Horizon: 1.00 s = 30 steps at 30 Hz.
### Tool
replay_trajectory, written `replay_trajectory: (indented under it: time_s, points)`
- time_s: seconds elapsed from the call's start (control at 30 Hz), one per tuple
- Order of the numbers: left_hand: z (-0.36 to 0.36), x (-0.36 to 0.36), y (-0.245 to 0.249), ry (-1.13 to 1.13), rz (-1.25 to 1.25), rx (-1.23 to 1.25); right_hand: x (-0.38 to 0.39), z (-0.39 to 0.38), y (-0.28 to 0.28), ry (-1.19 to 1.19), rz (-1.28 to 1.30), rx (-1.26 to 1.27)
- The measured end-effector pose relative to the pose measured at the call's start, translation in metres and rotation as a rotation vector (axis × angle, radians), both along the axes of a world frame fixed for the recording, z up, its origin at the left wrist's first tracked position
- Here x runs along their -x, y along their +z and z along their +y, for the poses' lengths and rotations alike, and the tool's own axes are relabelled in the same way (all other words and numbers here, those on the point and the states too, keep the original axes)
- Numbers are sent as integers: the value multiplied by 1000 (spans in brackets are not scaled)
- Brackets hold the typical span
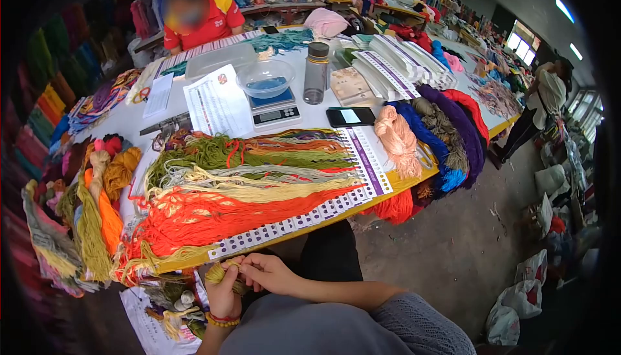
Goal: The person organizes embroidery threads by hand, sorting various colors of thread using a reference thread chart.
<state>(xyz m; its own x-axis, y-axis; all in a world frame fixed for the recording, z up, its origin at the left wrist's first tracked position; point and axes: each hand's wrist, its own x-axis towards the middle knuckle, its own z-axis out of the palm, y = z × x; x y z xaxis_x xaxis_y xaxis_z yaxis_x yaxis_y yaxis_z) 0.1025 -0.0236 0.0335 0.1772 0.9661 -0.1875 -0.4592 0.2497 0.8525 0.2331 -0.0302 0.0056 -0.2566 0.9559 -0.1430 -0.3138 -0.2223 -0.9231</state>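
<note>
Over my lap, just off the table's front edge, my left hand (223,295) is wrapped round a small bundle of yellow-green thread (215,273). My right hand (266,273) is beside it, fingers pinched at the top of the same bundle. On the table lie long strands of red thread (220,216), with cream, grey and green strands (278,159) behind them. Their right ends meet a white card strip with punched holes (367,161). Another holed strip (278,229) runs along the front edge.
A scale (275,114) carries a clear bowl (266,78). Nearby are a bottle (315,74), a phone (350,117) and a printed sheet (218,104). Yarn hanks (453,125) hang over the right edge. A person in red (206,26) sits across the table; another (546,99) stands at right.
</note>
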Motion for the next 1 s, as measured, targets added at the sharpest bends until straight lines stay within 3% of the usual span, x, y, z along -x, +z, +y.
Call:
replay_trajectory:
  time_s: [1.0]
  points:
    - [3,-27,-17,-25,34,-9,-22,-5,-15,-31,33,15]
